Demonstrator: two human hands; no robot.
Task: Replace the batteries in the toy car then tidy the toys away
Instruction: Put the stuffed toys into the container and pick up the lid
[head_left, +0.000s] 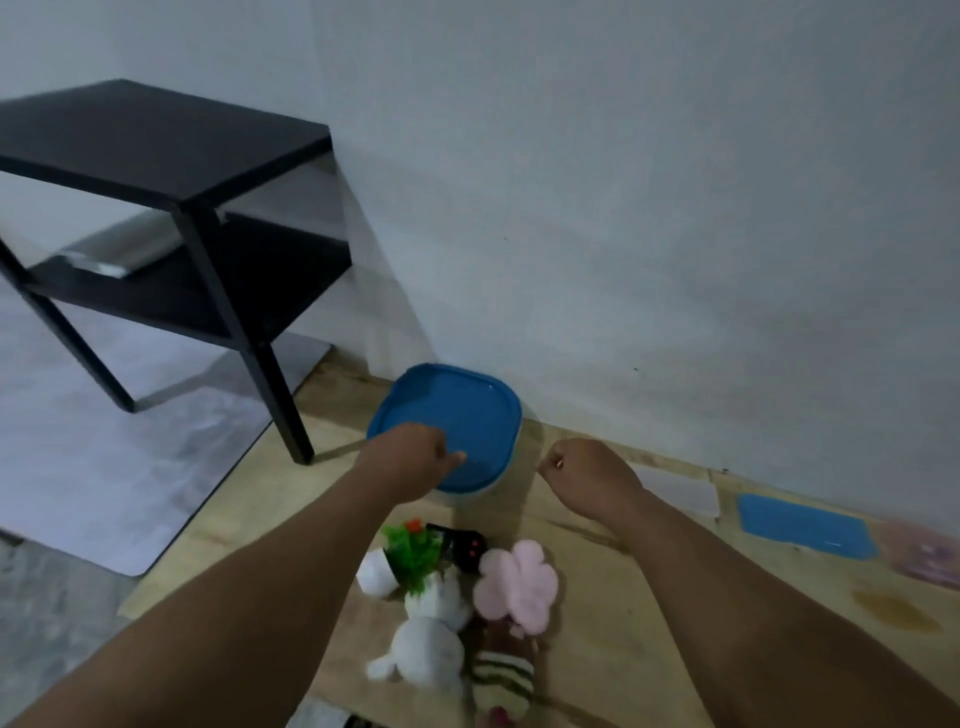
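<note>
A round tub with a blue lid (467, 410) stands on the wooden board against the wall. My left hand (415, 457) hovers over the lid's near left rim, fingers curled in, thumb pointing right. My right hand (587, 473) is a loose fist just right of the tub, apart from it, with nothing visible in it. In front of me lies a heap of toys: a black toy car (465, 545), a green plastic plant in a white pot (400, 561), a pink flower plush (517, 582), a white plush (426, 644) and a striped doll (504, 670).
A black side table (156, 150) stands at the left, one leg close to the tub, with a silver item (119, 249) on its lower shelf. A flat blue lid (805, 527), a white card (680, 488) and a pink item (930, 551) lie along the wall at right.
</note>
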